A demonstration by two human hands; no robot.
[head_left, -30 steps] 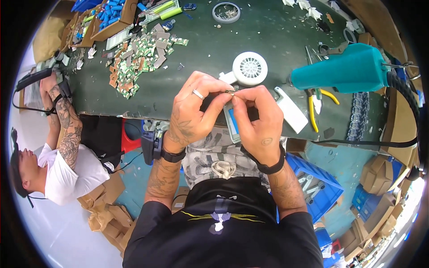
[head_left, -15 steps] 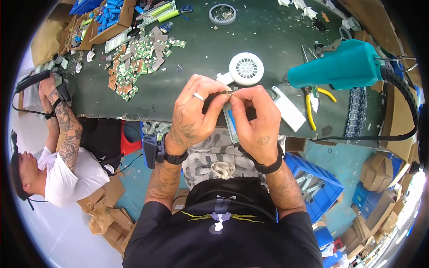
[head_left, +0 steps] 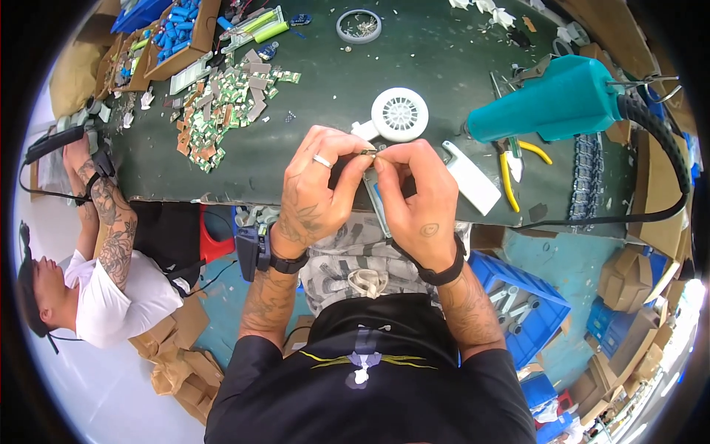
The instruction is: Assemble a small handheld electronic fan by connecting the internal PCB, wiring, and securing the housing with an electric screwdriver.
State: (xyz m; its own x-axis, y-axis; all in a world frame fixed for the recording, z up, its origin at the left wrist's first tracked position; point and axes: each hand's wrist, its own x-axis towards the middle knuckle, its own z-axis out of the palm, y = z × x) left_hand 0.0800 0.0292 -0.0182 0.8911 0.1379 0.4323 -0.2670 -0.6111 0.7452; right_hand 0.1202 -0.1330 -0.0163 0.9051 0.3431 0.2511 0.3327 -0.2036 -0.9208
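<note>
Over the near edge of the bench, my left hand is closed, thumb and forefinger pinching a small dark part too tiny to name. The fingertips of my right hand are pinched together against the same part from the other side. Just beyond them lies a round white fan head with a slotted grille and a short neck. Beneath the hands, partly hidden, is a narrow pale housing with something blue inside. A white handle-shaped cover lies right of my right hand.
Yellow-handled pliers and a teal corded tool are at the right. Small green circuit boards are heaped at left, near a box of blue cells. A grey ring dish sits far back. Another person works at left.
The view has shifted slightly, so the bench items sit a little further left. Both hands keep their pinch on the small part, with only slight finger movement.
</note>
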